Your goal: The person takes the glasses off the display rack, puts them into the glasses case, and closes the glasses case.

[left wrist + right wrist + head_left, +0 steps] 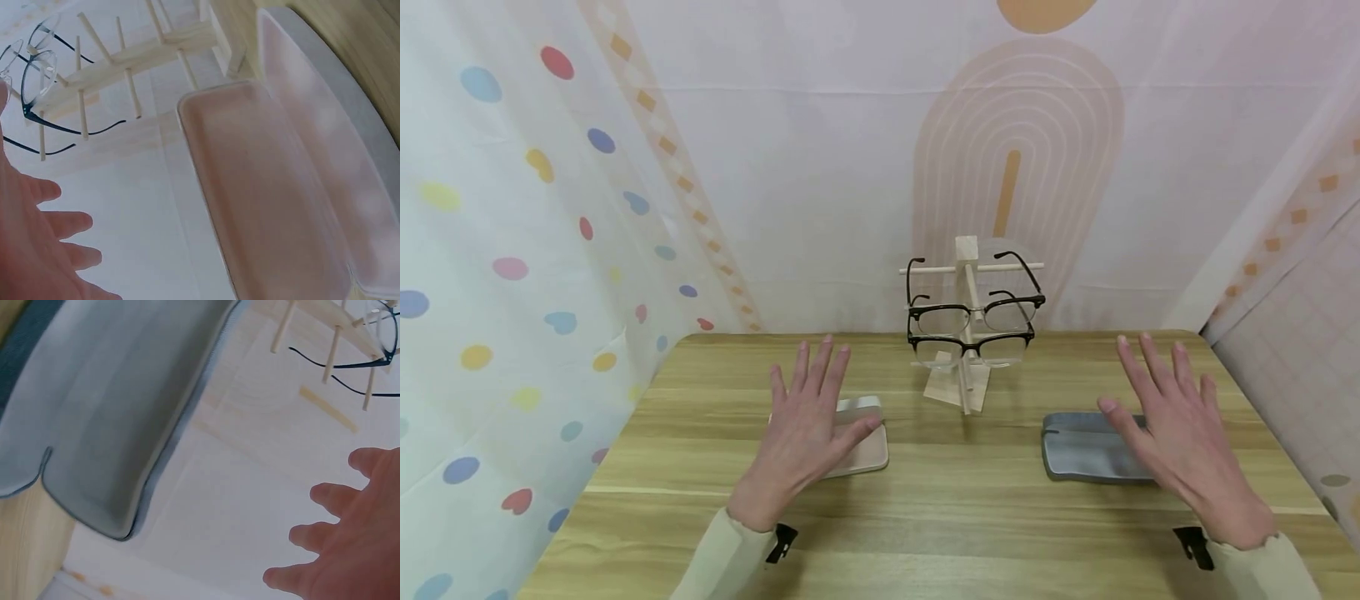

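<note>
Two pairs of dark-framed glasses, an upper pair (977, 310) and a lower pair (972, 343), hang one above the other on a wooden stand (967, 250) with pegs. My left hand (805, 429) hovers, fingers straight and spread, over an opened pink-lined glasses case (871, 450), hiding part of it. In the left wrist view the pink case (262, 187) shows nothing inside. My right hand (1183, 429) is likewise spread flat above the right end of an opened grey-blue glasses case (1090, 454). The right wrist view shows this grey case (125, 412) bare inside. Neither hand holds anything.
The wood-grain table (925, 533) carries the stand at its back middle, with a case on either side. Behind it hangs a patterned cloth (820, 183), and a dotted cloth (550, 275) closes off the left side. Each sleeve has a black strap at the wrist.
</note>
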A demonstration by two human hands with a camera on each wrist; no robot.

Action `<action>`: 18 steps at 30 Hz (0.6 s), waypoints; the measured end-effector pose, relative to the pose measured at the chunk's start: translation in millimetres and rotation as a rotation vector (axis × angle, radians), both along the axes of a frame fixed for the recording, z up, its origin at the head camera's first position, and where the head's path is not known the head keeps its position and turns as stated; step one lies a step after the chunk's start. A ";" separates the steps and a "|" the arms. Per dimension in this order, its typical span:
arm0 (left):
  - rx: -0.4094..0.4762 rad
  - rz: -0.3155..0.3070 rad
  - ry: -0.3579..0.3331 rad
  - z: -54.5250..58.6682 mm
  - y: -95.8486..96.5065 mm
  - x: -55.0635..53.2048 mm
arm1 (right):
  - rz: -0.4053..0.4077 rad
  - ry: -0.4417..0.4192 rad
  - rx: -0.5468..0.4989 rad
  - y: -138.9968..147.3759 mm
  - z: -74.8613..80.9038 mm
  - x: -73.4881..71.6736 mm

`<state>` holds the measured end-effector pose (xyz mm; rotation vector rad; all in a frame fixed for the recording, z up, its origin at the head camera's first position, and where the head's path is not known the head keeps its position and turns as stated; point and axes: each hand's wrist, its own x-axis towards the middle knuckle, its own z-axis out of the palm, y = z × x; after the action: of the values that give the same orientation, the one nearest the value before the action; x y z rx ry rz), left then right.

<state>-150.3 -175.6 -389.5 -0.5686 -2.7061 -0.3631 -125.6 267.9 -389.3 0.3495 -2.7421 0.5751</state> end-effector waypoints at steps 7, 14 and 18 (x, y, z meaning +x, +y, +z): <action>0.113 -0.021 0.084 4.7 13.0 -0.4 | 0.055 0.089 -0.110 -10.5 8.9 -2.4; 0.219 -0.046 0.136 10.7 25.2 -0.7 | 0.120 0.158 -0.252 -25.4 16.4 -2.7; 0.284 -0.062 0.136 16.0 30.4 0.4 | 0.138 0.178 -0.325 -33.8 20.9 -3.6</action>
<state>-149.8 -145.2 -373.6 -0.5726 -2.4529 -0.6855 -129.2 234.2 -368.4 0.4848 -2.4154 0.9603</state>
